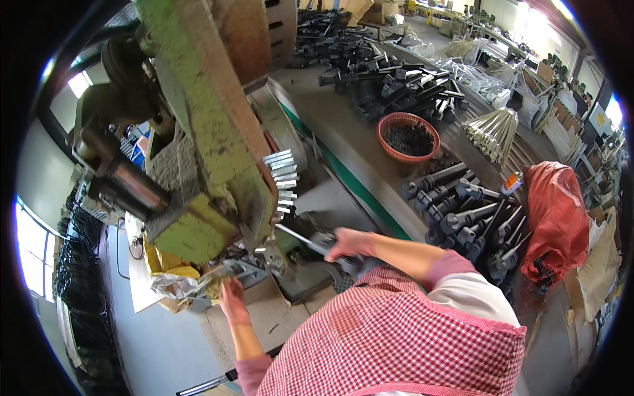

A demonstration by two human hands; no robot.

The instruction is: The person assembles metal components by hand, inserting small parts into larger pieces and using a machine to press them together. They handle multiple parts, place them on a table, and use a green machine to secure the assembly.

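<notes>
My right hand (348,244) is closed round a black fitting (323,243) with a thin metal rod (294,233). The rod points left, toward the green press machine (224,132). Lower left, my left hand (232,302) is beside a clear plastic bag (175,285) and a grey tray of small parts (247,272). Its fingers look bent together; whatever they hold is too small to make out. Several silver metal bars (282,177) are stacked along the machine's edge, above my right hand.
Black fittings with rods (462,214) lie piled on the metal bench, right of a red basket (407,137) with dark small parts. Farther back are a larger black heap (403,86) and pale rods (494,134). A red sack (557,218) and a spray can (512,183) stand right.
</notes>
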